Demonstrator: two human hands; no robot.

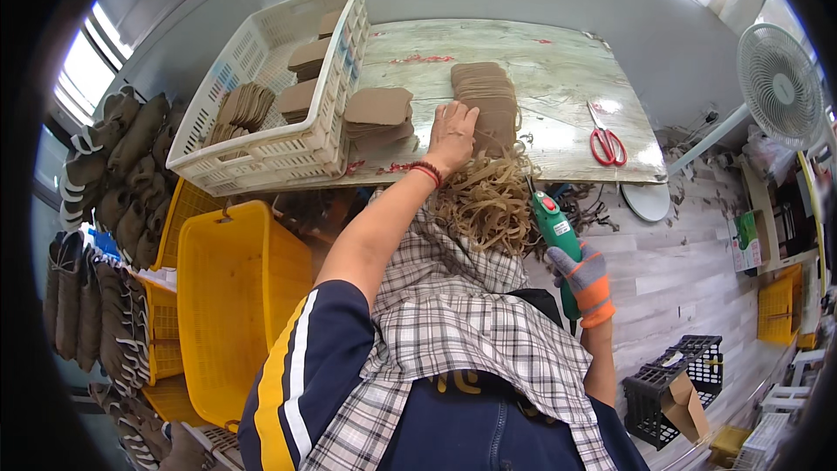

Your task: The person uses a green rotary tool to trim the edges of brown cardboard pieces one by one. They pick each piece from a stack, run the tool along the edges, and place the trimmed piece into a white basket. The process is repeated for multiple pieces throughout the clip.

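Note:
My bare left hand (453, 133), a red bracelet at its wrist, lies at the left edge of a fanned row of flat brown pieces (485, 80) on the table. Its fingers are bent and pressed together on a brown piece; the fingertips are partly hidden. In a grey and orange glove, my right hand (584, 283) is wrapped round a green handheld power tool (554, 225) with a red button, its tip pointing at the table edge. Between the hands, a heap of thin tan strips (490, 201) spills over that edge onto my checked apron (471, 323).
Left of the row sit a brown stack (378, 108) and a white crate (261, 157) holding more stacks. Red-handled scissors (608, 146) lie on the table's right. A yellow bin (222, 314) stands at lower left, a fan (779, 83) at right, a black crate (649, 397) on the floor.

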